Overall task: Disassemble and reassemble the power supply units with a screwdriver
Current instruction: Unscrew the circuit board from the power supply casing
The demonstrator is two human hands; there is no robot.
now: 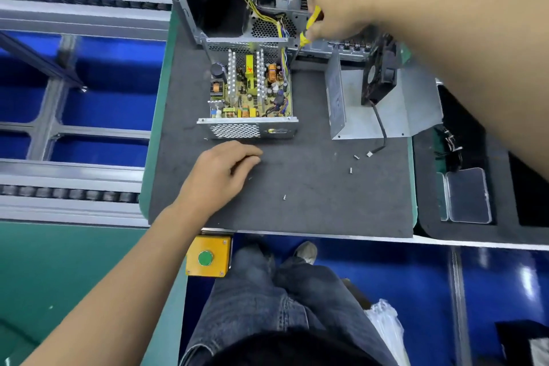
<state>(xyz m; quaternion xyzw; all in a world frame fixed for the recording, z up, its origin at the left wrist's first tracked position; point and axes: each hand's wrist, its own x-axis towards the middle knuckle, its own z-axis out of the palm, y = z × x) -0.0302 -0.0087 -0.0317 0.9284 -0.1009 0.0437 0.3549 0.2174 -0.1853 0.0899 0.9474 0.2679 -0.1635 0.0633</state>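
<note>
The opened power supply unit point(249, 89) — a silver metal box with its green circuit board, heat sinks and copper coils exposed — sits near the back of the dark grey foam-covered worktop point(312, 211). Its removed sheet-metal cover point(386, 104) lies just to the right, with the black square fan point(378, 71) propped on it and its lead trailing forward. Several small silver screws point(351, 170) are scattered on the worktop between the cover and the near edge.

The right hand point(338, 6) is curled round the yellow-handled screwdriver point(310, 25), held above the unit's back right corner. The left hand point(222, 175) rests on the worktop just in front of the unit, fingers loosely bent, holding nothing.

The unit looks fully opened — likely the turn between disassembly and reassembly. The next move probably calls for steadying the case with the left hand and seating the screwdriver tip squarely.
</note>
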